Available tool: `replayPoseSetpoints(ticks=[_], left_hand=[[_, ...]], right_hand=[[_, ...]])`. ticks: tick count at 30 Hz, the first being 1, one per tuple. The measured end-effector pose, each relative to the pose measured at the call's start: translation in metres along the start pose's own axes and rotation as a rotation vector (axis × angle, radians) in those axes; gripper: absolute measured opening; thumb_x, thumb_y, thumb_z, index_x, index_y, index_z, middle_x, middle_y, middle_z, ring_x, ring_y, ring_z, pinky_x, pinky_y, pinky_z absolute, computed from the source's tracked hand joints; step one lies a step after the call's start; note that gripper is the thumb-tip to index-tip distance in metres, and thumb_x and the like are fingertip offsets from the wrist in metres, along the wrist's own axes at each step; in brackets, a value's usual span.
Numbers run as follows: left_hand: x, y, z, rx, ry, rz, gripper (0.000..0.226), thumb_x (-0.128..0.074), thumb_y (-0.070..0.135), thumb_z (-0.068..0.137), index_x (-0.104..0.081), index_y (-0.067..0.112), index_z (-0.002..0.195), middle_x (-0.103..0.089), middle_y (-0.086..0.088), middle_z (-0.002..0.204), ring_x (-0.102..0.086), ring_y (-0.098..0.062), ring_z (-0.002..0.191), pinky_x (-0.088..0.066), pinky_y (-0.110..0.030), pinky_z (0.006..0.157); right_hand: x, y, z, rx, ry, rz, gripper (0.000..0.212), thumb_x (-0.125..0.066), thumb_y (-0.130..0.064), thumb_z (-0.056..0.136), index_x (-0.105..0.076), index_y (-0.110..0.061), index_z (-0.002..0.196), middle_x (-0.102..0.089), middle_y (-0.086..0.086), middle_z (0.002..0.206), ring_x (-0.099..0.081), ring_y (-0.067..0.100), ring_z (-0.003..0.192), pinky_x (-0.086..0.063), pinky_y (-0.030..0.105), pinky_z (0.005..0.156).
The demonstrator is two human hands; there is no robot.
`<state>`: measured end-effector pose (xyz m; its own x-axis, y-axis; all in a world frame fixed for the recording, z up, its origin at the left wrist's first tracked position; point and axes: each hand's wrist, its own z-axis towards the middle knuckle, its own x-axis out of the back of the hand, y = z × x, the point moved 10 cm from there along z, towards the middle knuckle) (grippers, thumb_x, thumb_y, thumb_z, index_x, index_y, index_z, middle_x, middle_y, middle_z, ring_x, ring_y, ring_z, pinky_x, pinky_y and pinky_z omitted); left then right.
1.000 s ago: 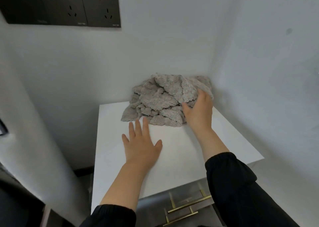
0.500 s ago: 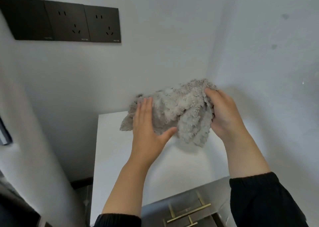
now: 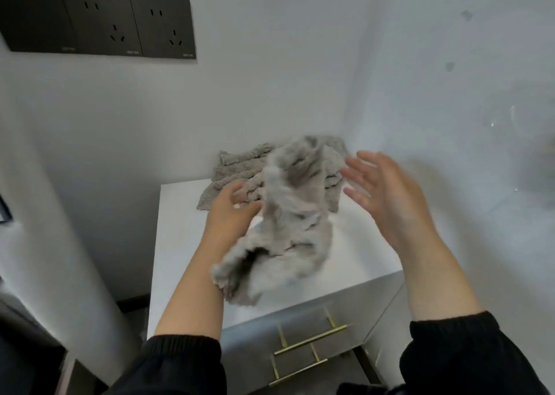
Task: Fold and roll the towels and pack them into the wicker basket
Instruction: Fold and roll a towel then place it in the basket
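The left hand (image 3: 232, 213) is gripping the grey towel (image 3: 294, 229), which is dangling toward lower left, while the splayed, empty right hand (image 3: 381, 193) is hovering just right of it.

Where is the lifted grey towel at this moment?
The towel is aloft mid-frame in the head view, above the white cabinet, between the left hand and the right hand.

White cabinet (image 3: 186, 244), brass drawer handles (image 3: 310, 339), black wall sockets (image 3: 99, 23)

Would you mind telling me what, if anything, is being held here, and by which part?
The left hand holds the blurred grey towel by its left edge; the grip is partly hidden. The right hand is open and empty.
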<state>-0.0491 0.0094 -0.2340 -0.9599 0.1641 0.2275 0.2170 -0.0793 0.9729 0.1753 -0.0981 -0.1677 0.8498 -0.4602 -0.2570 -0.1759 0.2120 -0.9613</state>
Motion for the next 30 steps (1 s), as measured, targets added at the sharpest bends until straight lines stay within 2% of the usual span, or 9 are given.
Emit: replayPoseSetpoints(ticks=[2,6,10,16,19,22,24,27,30], left_hand=[[0.020,-0.023,0.001,0.138,0.096,0.063,0.044,-0.061,0.014,0.088,-0.053,0.013,0.131,-0.057,-0.008,0.130,-0.056,-0.023,0.114,-0.047,-0.035,0.096],[0.018,-0.030,-0.001,0.201,0.012,-0.058,0.029,-0.047,0.034,0.097,-0.058,0.020,0.119,-0.063,-0.002,0.121,-0.062,-0.015,0.102,-0.042,-0.030,0.080],[0.004,-0.043,-0.004,0.258,-0.100,0.156,0.069,-0.054,0.058,0.087,-0.039,0.021,0.142,-0.044,-0.004,0.144,-0.053,-0.024,0.121,-0.041,-0.039,0.094],[0.007,-0.048,-0.002,0.221,-0.062,0.571,0.059,-0.067,0.021,0.083,-0.040,0.007,0.134,-0.053,-0.013,0.128,-0.053,-0.029,0.113,-0.043,-0.029,0.081],[0.011,-0.052,-0.002,0.254,-0.074,0.473,0.056,-0.059,0.004,0.083,-0.041,0.007,0.135,-0.059,-0.016,0.118,-0.058,-0.031,0.100,-0.045,-0.029,0.070],[0.033,-0.052,0.003,0.250,-0.012,0.485,0.062,-0.057,0.003,0.084,-0.037,0.013,0.143,-0.055,-0.015,0.130,-0.055,-0.032,0.114,-0.047,-0.035,0.088],[0.037,-0.056,-0.001,0.302,-0.087,0.509,0.060,-0.058,0.004,0.086,-0.039,0.016,0.142,-0.058,-0.015,0.119,-0.062,-0.030,0.093,-0.053,-0.032,0.074],[0.022,-0.061,-0.016,0.381,-0.283,0.576,0.057,-0.061,0.009,0.088,-0.041,0.016,0.141,-0.057,-0.009,0.075,-0.050,-0.018,0.046,-0.040,-0.021,0.042],[0.026,-0.055,-0.011,0.325,-0.201,0.643,0.058,-0.063,0.020,0.089,-0.040,0.012,0.141,-0.063,-0.010,0.093,-0.056,-0.018,0.054,-0.042,-0.022,0.049]], right_hand=[[0.008,0.027,0.004,-0.026,0.042,-0.276,0.013,-0.051,-0.026,0.095,-0.063,-0.022,0.092,-0.068,0.001,0.106,-0.064,0.018,0.102,-0.050,0.037,0.089],[0.002,0.074,0.009,-0.090,-0.045,-0.717,0.012,-0.052,-0.026,0.093,-0.063,-0.022,0.091,-0.064,-0.004,0.104,-0.061,0.019,0.103,-0.048,0.041,0.096],[-0.030,0.087,0.001,-0.028,-0.193,-0.885,0.023,-0.058,-0.037,0.091,-0.067,-0.018,0.099,-0.065,-0.005,0.101,-0.059,0.012,0.094,-0.044,0.026,0.080],[-0.068,0.123,-0.023,0.116,-0.401,-1.476,0.052,-0.066,-0.055,0.077,-0.058,-0.016,0.110,-0.044,0.001,0.110,-0.043,0.020,0.105,-0.043,0.034,0.086],[-0.061,0.110,-0.016,0.151,-0.311,-1.313,0.016,-0.059,-0.016,0.081,-0.063,-0.002,0.085,-0.057,0.011,0.087,-0.054,0.024,0.084,-0.039,0.029,0.064],[-0.008,0.085,0.011,-0.049,-0.093,-0.977,0.012,-0.059,-0.004,0.078,-0.060,0.004,0.069,-0.049,0.011,0.066,-0.045,0.019,0.064,-0.033,0.027,0.055],[0.038,0.082,0.020,-0.230,0.038,-0.840,0.014,-0.056,-0.001,0.080,-0.058,-0.002,0.066,-0.052,0.010,0.064,-0.050,0.022,0.059,-0.046,0.030,0.057],[0.081,0.092,0.025,-0.351,0.047,-1.051,0.021,-0.050,-0.002,0.085,-0.055,-0.005,0.065,-0.057,0.012,0.063,-0.055,0.028,0.057,-0.051,0.035,0.060],[0.090,0.089,0.036,-0.240,0.123,-1.097,0.022,-0.044,-0.011,0.090,-0.057,-0.003,0.074,-0.061,0.017,0.076,-0.054,0.028,0.065,-0.047,0.034,0.065]])
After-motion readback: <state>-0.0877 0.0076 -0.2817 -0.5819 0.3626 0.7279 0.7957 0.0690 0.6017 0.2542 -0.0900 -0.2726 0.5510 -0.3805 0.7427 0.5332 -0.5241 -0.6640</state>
